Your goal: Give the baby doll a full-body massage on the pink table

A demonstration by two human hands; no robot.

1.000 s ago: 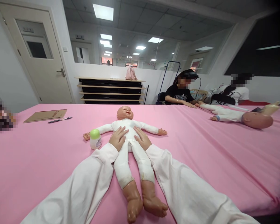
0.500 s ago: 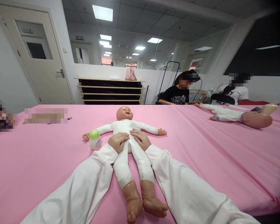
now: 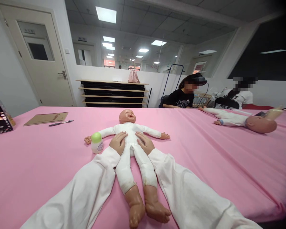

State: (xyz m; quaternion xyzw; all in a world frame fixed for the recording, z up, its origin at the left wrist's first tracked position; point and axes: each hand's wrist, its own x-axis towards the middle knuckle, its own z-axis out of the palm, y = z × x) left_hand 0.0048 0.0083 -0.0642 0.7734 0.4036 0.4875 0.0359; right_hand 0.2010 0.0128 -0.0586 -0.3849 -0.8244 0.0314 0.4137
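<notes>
A baby doll (image 3: 132, 132) with a white cloth body lies on its back on the pink-covered table (image 3: 195, 152), feet toward me. My left hand (image 3: 118, 142) rests flat on one side of its lower belly, fingers stretched toward the chest. On the opposite side lies my right hand (image 3: 145, 142), also flat with its fingers extended. A strip of white belly shows between the two hands. Close to my left hand, by the doll's arm, stands a small bottle (image 3: 97, 143) with a green cap.
At the left are a phone (image 3: 0, 119), a brown notebook (image 3: 46, 118) and a pen (image 3: 60, 123). A second doll (image 3: 243, 119) lies at the right, a bottle (image 3: 273, 113) by its head. Two people sit beyond the table, one in a black shirt (image 3: 180, 98).
My left hand has slid outward to the left, away from the doll's middle. My right hand has shifted slightly to the right, so the gap between them is wider.
</notes>
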